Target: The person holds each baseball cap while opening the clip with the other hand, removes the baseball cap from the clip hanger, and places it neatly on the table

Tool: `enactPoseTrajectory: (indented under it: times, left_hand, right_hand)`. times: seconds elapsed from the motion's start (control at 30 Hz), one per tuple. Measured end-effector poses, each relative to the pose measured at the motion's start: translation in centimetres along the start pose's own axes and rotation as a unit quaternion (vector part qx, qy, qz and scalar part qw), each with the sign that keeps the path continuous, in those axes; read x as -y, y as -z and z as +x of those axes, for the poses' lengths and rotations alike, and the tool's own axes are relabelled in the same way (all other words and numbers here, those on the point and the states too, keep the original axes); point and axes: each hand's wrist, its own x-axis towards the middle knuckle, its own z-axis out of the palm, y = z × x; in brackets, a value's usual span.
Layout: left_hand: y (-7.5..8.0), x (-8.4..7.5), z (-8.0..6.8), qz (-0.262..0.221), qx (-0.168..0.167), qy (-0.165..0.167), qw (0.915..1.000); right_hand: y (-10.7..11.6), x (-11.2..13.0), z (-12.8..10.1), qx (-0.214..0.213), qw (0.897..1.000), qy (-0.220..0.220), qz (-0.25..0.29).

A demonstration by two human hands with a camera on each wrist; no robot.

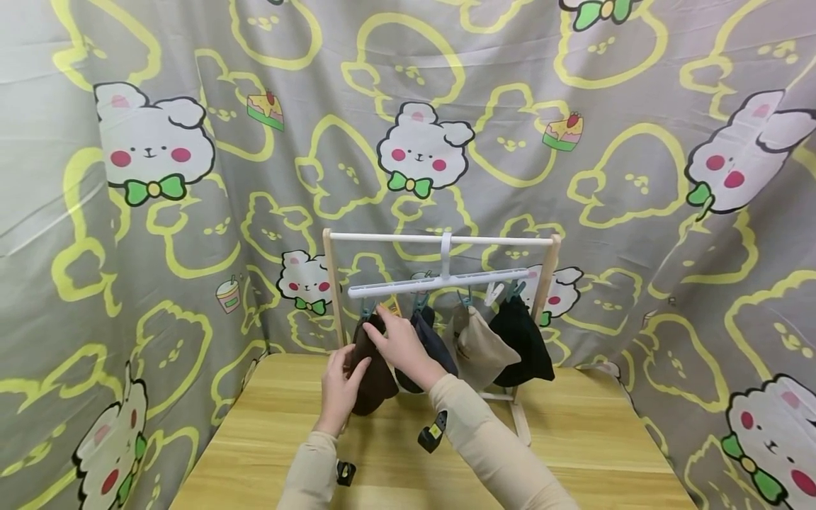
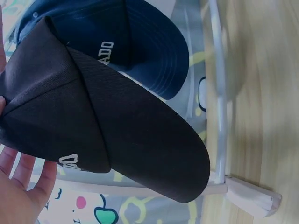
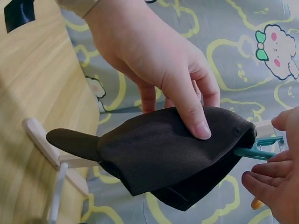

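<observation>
A dark brown baseball cap [image 1: 372,379] hangs at the left end of a white clip hanger [image 1: 408,286]. My left hand [image 1: 338,388] holds its crown, with the thumb on the cloth in the right wrist view. A teal clip [image 3: 254,153] sits at the cap's edge. My right hand [image 1: 406,348] is beside that clip, thumb and fingers spread to either side of it. The brim [image 2: 154,126] and part of some white lettering show in the left wrist view. Just behind is a navy cap [image 2: 154,51], also with white letters.
Further right on the hanger are a beige cap [image 1: 481,347] and a black cap [image 1: 524,343], with a white clip [image 1: 494,293] between them. The hanger hooks over the rod of a wooden rack [image 1: 547,280] on the table [image 1: 574,439]. Patterned curtains [image 1: 268,212] surround the table.
</observation>
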Motion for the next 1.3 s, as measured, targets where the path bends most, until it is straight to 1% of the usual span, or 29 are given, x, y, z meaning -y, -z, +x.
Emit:
enactPoseTrajectory:
  times: [0.17,0.37,0.53,0.7,0.83,0.93,1.03,1.17,1.3]
  left_hand:
    - [0.2,-0.2,0.0,0.0,-0.02,-0.023,0.9995]
    - [0.4,-0.6,0.1,0.027,-0.037,-0.058,0.9973]
    - [0.4,-0.8,0.1,0.064,-0.063,-0.089,0.992]
    - [0.3,-0.9,0.0,0.096,-0.086,-0.115,0.9849]
    - [0.4,-1.1,-0.2,0.114,-0.092,-0.127,0.9811]
    - [0.5,-1.3,-0.3,0.122,-0.09,-0.127,0.9802]
    - [0.6,-1.5,-0.5,0.13,-0.089,-0.129,0.979]
    - [0.8,-1.6,-0.6,0.143,-0.093,-0.141,0.9752]
    - [1.0,-1.6,-0.7,0.153,-0.094,-0.146,0.9728]
  right_hand:
    - [0.0,0.2,0.6,-0.012,1.0,0.007,0.009]
    - [0.2,0.9,1.2,-0.017,1.0,-0.003,-0.001]
    - [0.5,1.7,1.8,-0.035,0.999,-0.013,-0.007]
    - [0.8,2.3,2.3,-0.07,0.997,-0.006,-0.029]
    - [0.9,2.4,2.7,-0.082,0.995,-0.005,-0.058]
    - [0.8,2.4,3.0,-0.085,0.993,-0.011,-0.076]
    - [0.7,2.4,3.3,-0.084,0.993,-0.024,-0.081]
    - [0.7,2.5,3.5,-0.078,0.993,-0.042,-0.084]
    - [0.6,2.7,3.6,-0.084,0.99,-0.05,-0.098]
